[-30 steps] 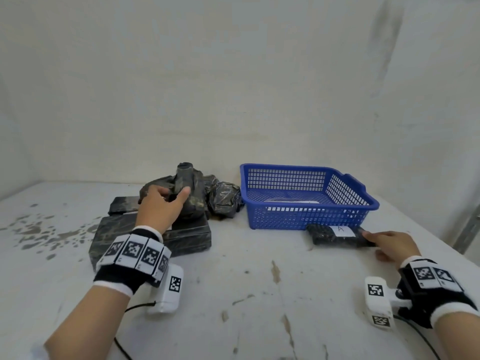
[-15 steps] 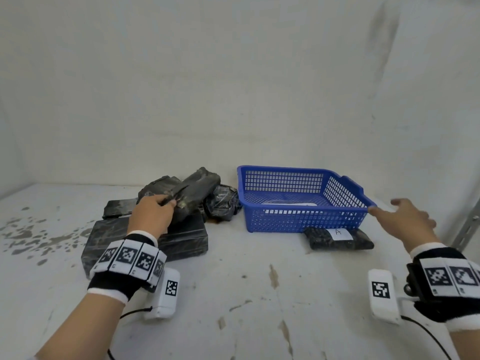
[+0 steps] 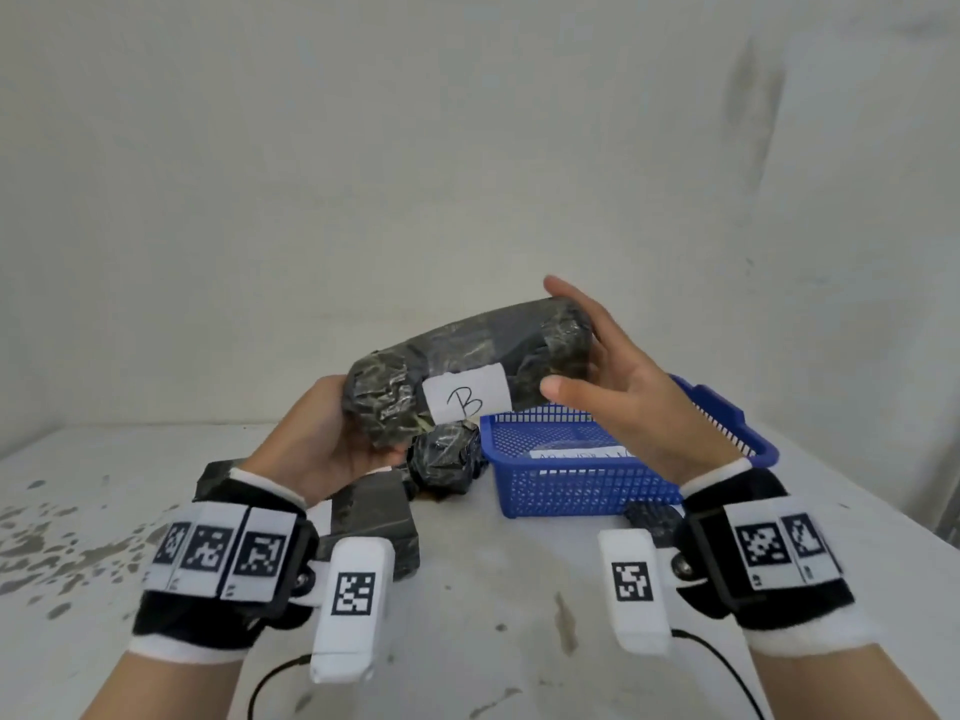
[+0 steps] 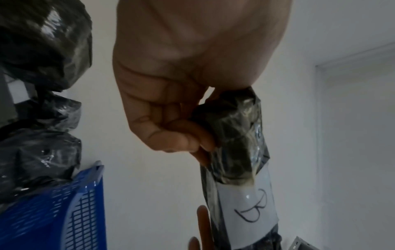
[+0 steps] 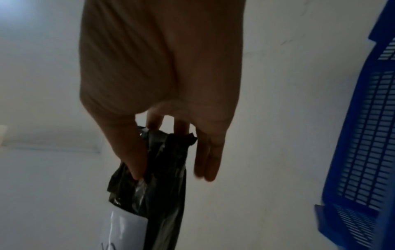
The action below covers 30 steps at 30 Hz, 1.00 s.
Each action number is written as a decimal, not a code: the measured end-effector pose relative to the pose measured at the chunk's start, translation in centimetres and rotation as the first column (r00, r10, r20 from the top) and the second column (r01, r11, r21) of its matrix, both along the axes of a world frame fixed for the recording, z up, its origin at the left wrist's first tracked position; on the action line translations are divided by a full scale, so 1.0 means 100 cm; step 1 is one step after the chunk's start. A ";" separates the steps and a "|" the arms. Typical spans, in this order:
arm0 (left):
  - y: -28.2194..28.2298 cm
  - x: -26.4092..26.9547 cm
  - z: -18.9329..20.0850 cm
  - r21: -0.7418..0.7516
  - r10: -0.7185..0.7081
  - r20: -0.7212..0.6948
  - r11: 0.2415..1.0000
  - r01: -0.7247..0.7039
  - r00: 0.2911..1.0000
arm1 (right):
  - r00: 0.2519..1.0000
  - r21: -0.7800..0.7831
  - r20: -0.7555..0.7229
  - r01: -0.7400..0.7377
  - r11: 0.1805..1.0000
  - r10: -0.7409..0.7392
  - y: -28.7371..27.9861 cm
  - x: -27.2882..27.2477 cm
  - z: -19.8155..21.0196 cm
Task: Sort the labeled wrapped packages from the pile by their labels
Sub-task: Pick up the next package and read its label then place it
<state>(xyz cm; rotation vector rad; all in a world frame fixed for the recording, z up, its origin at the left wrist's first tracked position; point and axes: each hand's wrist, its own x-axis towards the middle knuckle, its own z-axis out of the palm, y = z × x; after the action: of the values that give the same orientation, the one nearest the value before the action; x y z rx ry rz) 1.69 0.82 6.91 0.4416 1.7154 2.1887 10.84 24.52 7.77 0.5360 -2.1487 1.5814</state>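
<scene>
A long black-wrapped package (image 3: 467, 350) with a white label marked B (image 3: 466, 401) is held up in the air above the table. My left hand (image 3: 322, 439) grips its left end, fingers curled under the wrap, as the left wrist view shows on the package (image 4: 239, 148). My right hand (image 3: 623, 397) is at the right end with fingers straight; the thumb lies on the front and the fingers reach behind. In the right wrist view the thumb touches the package (image 5: 162, 186). Below sit a small crumpled package (image 3: 447, 459) and a flat dark block (image 3: 369, 517).
A blue mesh basket (image 3: 587, 491) stands on the white table to the right, with a white paper (image 3: 576, 453) inside. A dark package (image 3: 652, 517) lies in front of the basket, mostly hidden by my right wrist. A wall is close behind.
My left hand lifted the long package off the pile and turned its B label toward me. My right hand left the basket's rim and came to the package's right end.
</scene>
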 end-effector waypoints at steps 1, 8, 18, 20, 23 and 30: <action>0.003 -0.001 0.002 -0.026 0.009 -0.010 1.000 -0.009 1.000 | 1.000 -0.030 -0.006 0.004 1.000 -0.004 0.000 -0.002 0.001; -0.001 -0.008 0.020 0.001 -0.067 -0.238 0.998 0.070 0.969 | 0.983 -0.242 -0.019 0.173 0.955 -0.183 0.001 -0.014 0.012; 0.012 -0.003 0.027 0.104 0.229 -0.531 0.973 -0.205 0.816 | 0.982 -0.191 -0.054 0.169 0.967 -0.183 -0.011 -0.022 0.025; 0.009 -0.002 0.029 0.095 0.235 -0.557 0.971 -0.219 0.796 | 0.982 -0.155 -0.040 0.179 0.972 -0.187 -0.011 -0.021 0.027; 0.007 -0.001 0.029 0.100 0.279 -0.584 0.957 -0.273 0.763 | 0.983 -0.098 0.003 0.185 0.978 -0.186 -0.012 -0.018 0.028; 0.014 0.004 0.029 0.085 0.302 -0.580 0.946 -0.312 0.757 | 0.975 -0.111 -0.040 0.214 0.971 -0.219 -0.012 -0.010 0.032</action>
<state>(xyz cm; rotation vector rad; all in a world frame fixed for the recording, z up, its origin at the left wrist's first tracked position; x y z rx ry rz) 2.11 2.18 9.84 0.9847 2.2588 2.4260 9.88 23.33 10.96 0.2935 -1.9967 1.5325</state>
